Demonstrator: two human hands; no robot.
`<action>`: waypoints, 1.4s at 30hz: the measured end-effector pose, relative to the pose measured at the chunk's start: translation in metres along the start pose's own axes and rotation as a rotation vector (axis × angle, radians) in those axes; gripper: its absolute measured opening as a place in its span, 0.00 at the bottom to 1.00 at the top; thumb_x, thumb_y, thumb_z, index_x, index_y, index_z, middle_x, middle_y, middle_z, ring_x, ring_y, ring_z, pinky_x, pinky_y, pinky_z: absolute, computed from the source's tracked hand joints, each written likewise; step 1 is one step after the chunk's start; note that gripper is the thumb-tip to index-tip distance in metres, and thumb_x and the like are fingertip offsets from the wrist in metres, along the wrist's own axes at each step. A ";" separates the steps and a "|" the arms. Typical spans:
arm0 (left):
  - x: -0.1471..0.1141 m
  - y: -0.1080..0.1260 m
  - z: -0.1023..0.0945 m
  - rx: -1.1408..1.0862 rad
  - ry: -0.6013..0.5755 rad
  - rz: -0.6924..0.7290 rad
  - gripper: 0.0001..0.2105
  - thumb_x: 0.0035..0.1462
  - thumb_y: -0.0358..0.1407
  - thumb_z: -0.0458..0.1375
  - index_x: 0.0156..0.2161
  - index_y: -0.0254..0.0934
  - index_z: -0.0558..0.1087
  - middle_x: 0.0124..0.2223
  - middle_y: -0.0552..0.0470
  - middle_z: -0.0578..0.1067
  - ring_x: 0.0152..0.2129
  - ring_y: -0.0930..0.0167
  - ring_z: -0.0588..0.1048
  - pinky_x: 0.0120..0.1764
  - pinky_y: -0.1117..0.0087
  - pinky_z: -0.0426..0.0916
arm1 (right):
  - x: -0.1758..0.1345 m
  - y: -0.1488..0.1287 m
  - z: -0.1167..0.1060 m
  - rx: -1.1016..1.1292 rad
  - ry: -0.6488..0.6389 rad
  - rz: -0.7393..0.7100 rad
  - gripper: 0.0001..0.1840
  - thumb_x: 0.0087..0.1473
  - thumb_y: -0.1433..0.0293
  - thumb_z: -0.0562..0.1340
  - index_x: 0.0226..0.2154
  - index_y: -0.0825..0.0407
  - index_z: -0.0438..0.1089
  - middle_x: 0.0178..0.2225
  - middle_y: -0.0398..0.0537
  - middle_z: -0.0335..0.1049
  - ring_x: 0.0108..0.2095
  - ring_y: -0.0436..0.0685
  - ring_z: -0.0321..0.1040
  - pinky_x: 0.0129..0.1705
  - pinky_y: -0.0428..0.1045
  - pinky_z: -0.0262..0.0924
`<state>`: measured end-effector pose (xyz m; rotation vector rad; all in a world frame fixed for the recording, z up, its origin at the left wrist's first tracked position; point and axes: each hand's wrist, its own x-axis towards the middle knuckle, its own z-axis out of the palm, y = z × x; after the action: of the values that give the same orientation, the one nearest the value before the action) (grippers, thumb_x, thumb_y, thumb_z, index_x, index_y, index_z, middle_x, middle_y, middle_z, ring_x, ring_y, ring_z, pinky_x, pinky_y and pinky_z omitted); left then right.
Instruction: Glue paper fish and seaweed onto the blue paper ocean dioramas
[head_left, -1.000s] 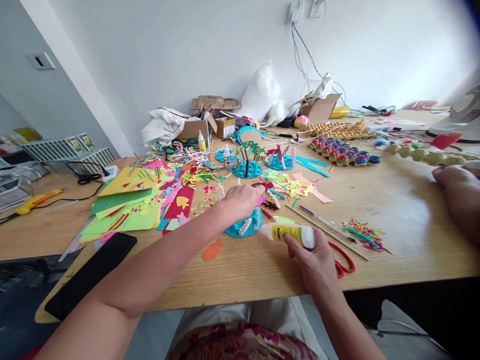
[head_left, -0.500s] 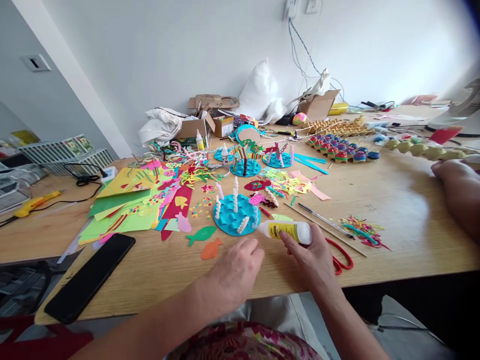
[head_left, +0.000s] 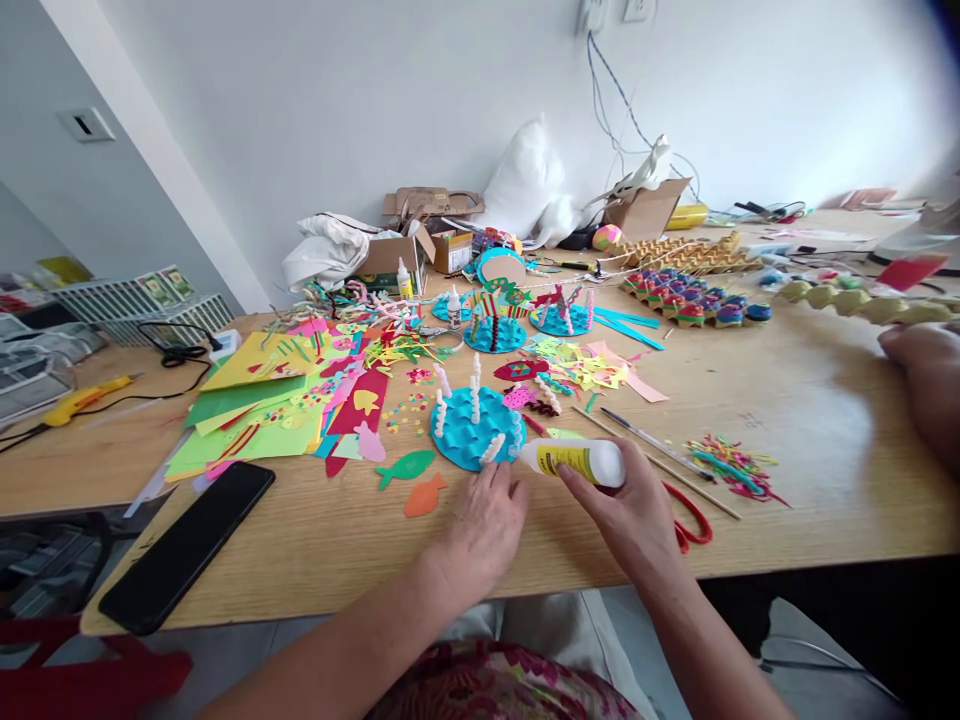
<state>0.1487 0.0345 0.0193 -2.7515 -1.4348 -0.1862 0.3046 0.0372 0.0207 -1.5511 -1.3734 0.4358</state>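
My right hand (head_left: 630,505) is wrapped round a white glue bottle (head_left: 574,460) with a yellow label. The bottle lies nearly level, its nozzle pointing left at the near right edge of a round blue bumpy base (head_left: 469,425). Several pale twisted pieces stand up from this base, and a white twisted piece (head_left: 492,449) leans at its front. My left hand (head_left: 487,520) reaches to the front edge of the base, fingers stretched forward and slightly apart; whether they press on it is hard to see. Close by lie a green paper fish (head_left: 405,468) and an orange paper fish (head_left: 425,494).
Coloured paper sheets (head_left: 255,420) and a black phone (head_left: 187,545) lie left. Red-handled scissors (head_left: 694,520), a wooden stick (head_left: 690,483) and a pen (head_left: 637,430) are right. Finished blue bases (head_left: 495,335) stand behind. Another person's arm (head_left: 926,380) rests at far right.
My left hand has moved forward to the front edge of the blue base, and its fingers have stretched out. The glue bottle stays in my right hand, its nozzle still by the base.
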 end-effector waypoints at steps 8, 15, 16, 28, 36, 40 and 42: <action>0.000 0.001 0.004 0.021 0.018 -0.009 0.10 0.54 0.26 0.45 0.39 0.34 0.65 0.41 0.45 0.68 0.42 0.65 0.65 0.42 0.64 0.63 | -0.008 0.009 -0.008 0.180 0.091 0.100 0.21 0.37 0.59 0.64 0.34 0.50 0.61 0.27 0.42 0.64 0.24 0.52 0.62 0.24 0.48 0.60; -0.002 0.001 0.001 0.005 0.037 0.003 0.10 0.55 0.25 0.44 0.39 0.34 0.66 0.42 0.44 0.68 0.41 0.65 0.65 0.43 0.64 0.63 | -0.009 0.014 -0.005 0.137 0.120 0.129 0.22 0.37 0.58 0.64 0.34 0.51 0.60 0.26 0.42 0.63 0.25 0.53 0.61 0.25 0.48 0.59; -0.002 0.001 0.001 -0.002 0.035 0.003 0.10 0.55 0.25 0.44 0.39 0.34 0.66 0.41 0.44 0.68 0.41 0.65 0.65 0.43 0.64 0.63 | -0.009 0.013 -0.005 0.130 0.116 0.126 0.22 0.37 0.58 0.64 0.34 0.51 0.60 0.26 0.42 0.63 0.24 0.53 0.61 0.25 0.48 0.59; -0.002 0.000 0.007 -0.009 0.063 -0.008 0.11 0.54 0.26 0.46 0.42 0.35 0.65 0.45 0.45 0.67 0.44 0.65 0.64 0.44 0.64 0.62 | -0.015 0.004 -0.001 0.010 0.101 -0.062 0.20 0.39 0.59 0.63 0.35 0.50 0.61 0.30 0.46 0.67 0.28 0.54 0.63 0.27 0.48 0.59; -0.002 -0.001 0.008 -0.016 0.058 0.012 0.10 0.55 0.27 0.45 0.41 0.34 0.65 0.42 0.45 0.67 0.42 0.65 0.65 0.43 0.64 0.62 | -0.013 -0.002 0.004 -0.088 0.023 -0.121 0.19 0.40 0.58 0.61 0.35 0.50 0.61 0.29 0.46 0.68 0.25 0.55 0.64 0.24 0.48 0.59; -0.002 -0.002 0.008 -0.020 0.056 0.014 0.09 0.56 0.28 0.45 0.40 0.34 0.65 0.41 0.45 0.67 0.41 0.65 0.65 0.42 0.64 0.62 | -0.011 -0.006 0.003 -0.116 -0.010 -0.173 0.18 0.41 0.59 0.60 0.35 0.49 0.59 0.30 0.47 0.67 0.27 0.55 0.64 0.26 0.48 0.59; -0.002 -0.002 0.009 -0.019 0.048 0.009 0.09 0.55 0.27 0.45 0.39 0.34 0.65 0.41 0.45 0.67 0.42 0.64 0.65 0.42 0.64 0.62 | -0.009 -0.006 0.003 -0.149 -0.014 -0.166 0.18 0.41 0.59 0.61 0.34 0.49 0.59 0.28 0.45 0.66 0.26 0.55 0.63 0.25 0.48 0.57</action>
<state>0.1469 0.0346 0.0100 -2.7476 -1.4166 -0.2657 0.2964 0.0293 0.0214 -1.5402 -1.5611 0.2478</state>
